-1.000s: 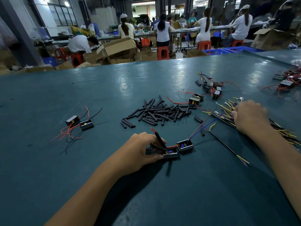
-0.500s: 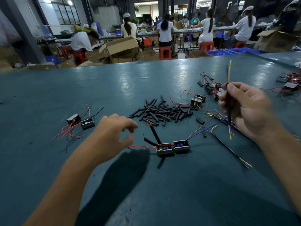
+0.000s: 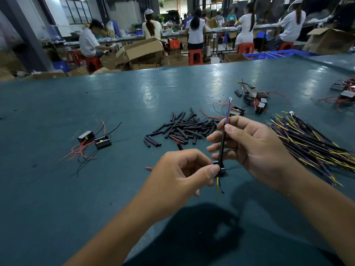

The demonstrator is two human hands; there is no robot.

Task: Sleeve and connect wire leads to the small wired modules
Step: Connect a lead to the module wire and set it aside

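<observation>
My right hand [image 3: 255, 148] pinches a black-sleeved wire lead [image 3: 222, 143] upright, its blue and yellow ends showing above the thumb and below the sleeve. My left hand [image 3: 184, 171] pinches the lower end of that same lead between thumb and fingers. Just behind my left thumb a small black module [image 3: 221, 169] sits on the table, mostly hidden. A red-tipped black sleeve [image 3: 177, 144] pokes up behind my left hand. A pile of black sleeve tubes [image 3: 184, 127] lies beyond both hands. A heap of sleeved yellow and purple leads [image 3: 311, 143] lies at the right.
Two black modules with red wires [image 3: 94, 140] lie at the left on the teal table [image 3: 57, 189]. More wired modules [image 3: 255, 100] sit at the far right. Cardboard boxes [image 3: 142, 52] and seated people at benches are beyond the table's far edge.
My right hand carried the lead in toward the middle and lower. My left hand moved right from above the table and took hold of the lead's lower end.
</observation>
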